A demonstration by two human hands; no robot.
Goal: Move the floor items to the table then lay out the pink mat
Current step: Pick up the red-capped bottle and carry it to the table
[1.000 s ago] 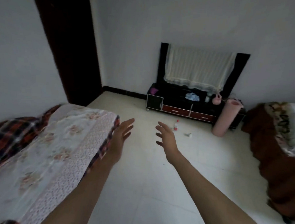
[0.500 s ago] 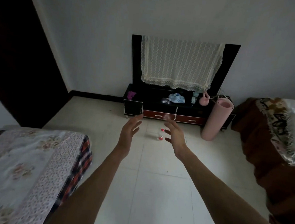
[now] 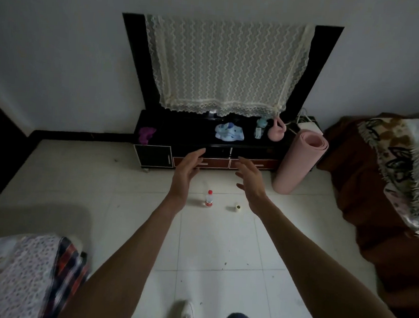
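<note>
Both hands, left hand (image 3: 186, 172) and right hand (image 3: 250, 181), spread empty: a hasty grab could topple the upright water bottle (image 3: 209, 199) beside the tape roll (image 3: 238, 207).

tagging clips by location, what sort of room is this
Probably a bedroom or bed-sitting room in a home. A bed with a floral cover stands at lower left, a low black TV cabinet stands against the wall under a lace-draped screen, and a rolled pink mat leans beside it.

Dim room: white tiled floor (image 3: 216, 247), pale walls (image 3: 62, 47), lace-draped black panel (image 3: 323, 67) above a low black cabinet (image 3: 180, 131); bed (image 3: 19, 269) at left.
</note>
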